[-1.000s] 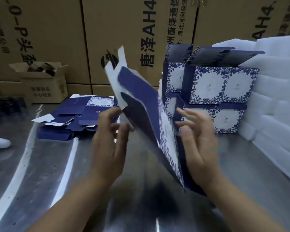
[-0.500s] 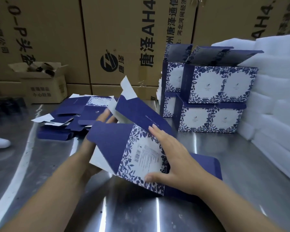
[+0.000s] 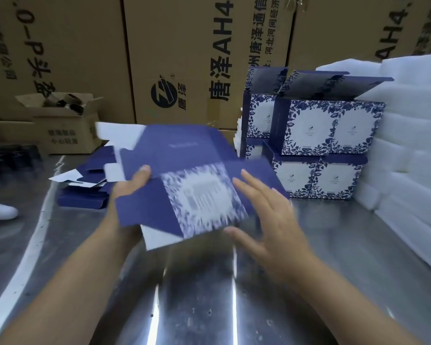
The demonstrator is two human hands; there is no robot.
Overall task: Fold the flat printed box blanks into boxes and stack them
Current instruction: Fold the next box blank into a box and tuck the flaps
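A partly folded blue-and-white box blank, blurred, is held at centre frame above a steel table. The left hand grips its left edge, thumb on top. The right hand, fingers spread and straight, is at its right edge; whether it touches is unclear. Flat blanks lie piled at middle left. Folded boxes stand stacked at upper right beside white foam sheets. Printed cartons fill the background.

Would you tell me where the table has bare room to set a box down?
Bare steel table lies along the near edge, and right of the right hand, before the stacked boxes and foam sheets. The back left is crowded with flat blanks.
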